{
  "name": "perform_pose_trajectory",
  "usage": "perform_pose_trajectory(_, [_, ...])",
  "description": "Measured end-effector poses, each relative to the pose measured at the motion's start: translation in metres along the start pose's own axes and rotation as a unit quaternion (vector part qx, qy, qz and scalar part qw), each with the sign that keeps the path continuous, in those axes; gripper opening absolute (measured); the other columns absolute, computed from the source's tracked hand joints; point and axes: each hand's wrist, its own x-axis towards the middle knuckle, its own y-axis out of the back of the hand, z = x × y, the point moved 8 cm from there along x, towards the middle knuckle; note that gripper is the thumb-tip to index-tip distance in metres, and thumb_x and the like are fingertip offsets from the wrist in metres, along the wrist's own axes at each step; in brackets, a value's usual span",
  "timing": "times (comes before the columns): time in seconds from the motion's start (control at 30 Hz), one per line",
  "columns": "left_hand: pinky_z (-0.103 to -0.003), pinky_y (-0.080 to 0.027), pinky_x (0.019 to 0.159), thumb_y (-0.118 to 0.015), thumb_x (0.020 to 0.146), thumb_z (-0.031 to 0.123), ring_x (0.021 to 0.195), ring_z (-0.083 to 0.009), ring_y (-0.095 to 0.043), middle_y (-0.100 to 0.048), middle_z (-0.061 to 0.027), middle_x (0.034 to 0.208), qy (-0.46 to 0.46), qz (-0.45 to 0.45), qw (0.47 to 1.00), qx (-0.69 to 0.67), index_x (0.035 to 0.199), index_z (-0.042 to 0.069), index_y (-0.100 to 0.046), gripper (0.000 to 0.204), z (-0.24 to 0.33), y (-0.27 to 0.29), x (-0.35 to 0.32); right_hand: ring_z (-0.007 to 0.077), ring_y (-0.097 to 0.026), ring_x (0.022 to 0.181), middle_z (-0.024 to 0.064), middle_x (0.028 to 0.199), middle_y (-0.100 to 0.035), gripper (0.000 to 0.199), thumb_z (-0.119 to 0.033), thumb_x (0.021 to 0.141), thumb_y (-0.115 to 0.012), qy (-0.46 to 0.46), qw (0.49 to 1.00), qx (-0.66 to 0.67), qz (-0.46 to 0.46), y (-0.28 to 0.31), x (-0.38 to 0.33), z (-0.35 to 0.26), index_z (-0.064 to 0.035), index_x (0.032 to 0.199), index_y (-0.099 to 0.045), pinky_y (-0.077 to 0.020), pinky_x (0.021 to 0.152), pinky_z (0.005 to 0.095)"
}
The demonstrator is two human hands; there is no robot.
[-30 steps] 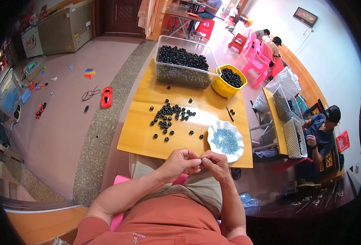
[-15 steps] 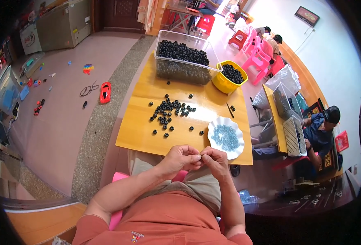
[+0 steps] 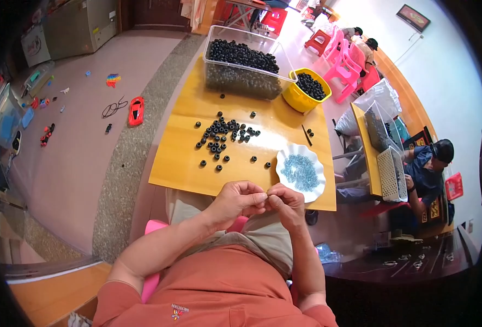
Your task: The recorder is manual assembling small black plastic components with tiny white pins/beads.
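**Two hands pinching a tiny part above the near edge of a wooden bench**

A wooden bench (image 3: 186,163) fills the middle of the view, seen from above. At its far edge stands a clear plastic tub (image 3: 241,68) heaped with black rings, and at the far right corner a yellow bowl (image 3: 305,90) holds more. Loose black rings (image 3: 224,133) lie scattered across the middle of the bench. Near the near right corner sits a white scalloped plate (image 3: 301,171) of small pale-blue pieces.

Just off the near edge, over the lap, the left hand (image 3: 235,200) and right hand (image 3: 285,203) meet fingertip to fingertip, both closed in a pinch. Whatever they grip is too small to make out; it sits between the touching fingertips, beside the plate.

The likely risk is dropping the piece: it is held over the lap, not the bench, so a slip would send it to the floor. A careless right elbow could also tip the plate, which lies close to the edge.

Around: a red toy car (image 3: 136,110) and small toys on the floor to the left, pink chairs (image 3: 350,57) beyond, and a seated person (image 3: 429,171) at another bench to the right. Nothing blocks the hands.
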Motion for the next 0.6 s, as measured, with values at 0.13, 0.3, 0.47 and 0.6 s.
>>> perform_pose_trajectory(0.13, [-0.03,-0.056,0.074,-0.068,0.087,0.007,0.077,-0.0151,-0.065,-0.066,-0.0073,0.088,0.005,0.006,1.0,-0.013,0.097,0.001,-0.063,0.013,-0.003,0.007,0.0,0.0123,-0.062,0.074,0.0078,0.09,-0.059,0.007,0.001,0.092,-0.058,0.01,1.0,-0.004,-0.001,-0.011,-0.001,-0.011,0.0061,0.095,-0.062,-0.0504,0.066,0.0222])
perform_pose_trajectory(0.3, [-0.03,-0.058,0.073,-0.068,0.086,0.007,0.074,-0.0131,-0.063,-0.064,-0.0066,0.086,-0.004,0.017,1.0,-0.003,0.093,0.0,-0.062,0.011,-0.002,0.007,0.0,0.0121,-0.061,0.076,0.0079,0.092,-0.059,0.009,0.003,0.091,-0.058,0.036,0.999,-0.025,-0.005,-0.015,-0.002,-0.018,0.0059,0.099,-0.062,-0.05,0.067,0.022])
perform_pose_trajectory(0.47, [-0.03,-0.057,0.071,-0.068,0.085,0.006,0.072,-0.0143,-0.063,-0.063,-0.0063,0.084,-0.017,0.036,0.999,0.013,0.092,0.0,-0.062,0.011,0.0,0.009,0.0,0.0119,-0.059,0.079,0.0082,0.093,-0.06,0.011,0.003,0.09,-0.059,0.036,0.998,-0.05,0.0,-0.015,-0.003,-0.016,0.0061,0.1,-0.063,-0.0493,0.068,0.0223])
perform_pose_trajectory(0.6, [-0.03,-0.058,0.071,-0.068,0.085,0.006,0.073,-0.013,-0.062,-0.062,-0.0055,0.084,-0.027,0.029,0.999,0.018,0.092,0.0,-0.062,0.011,0.001,0.01,0.001,0.0122,-0.059,0.078,0.0086,0.092,-0.06,0.01,0.005,0.089,-0.06,0.03,0.997,-0.072,0.02,-0.015,-0.003,-0.017,0.0058,0.098,-0.063,-0.0486,0.068,0.0227])
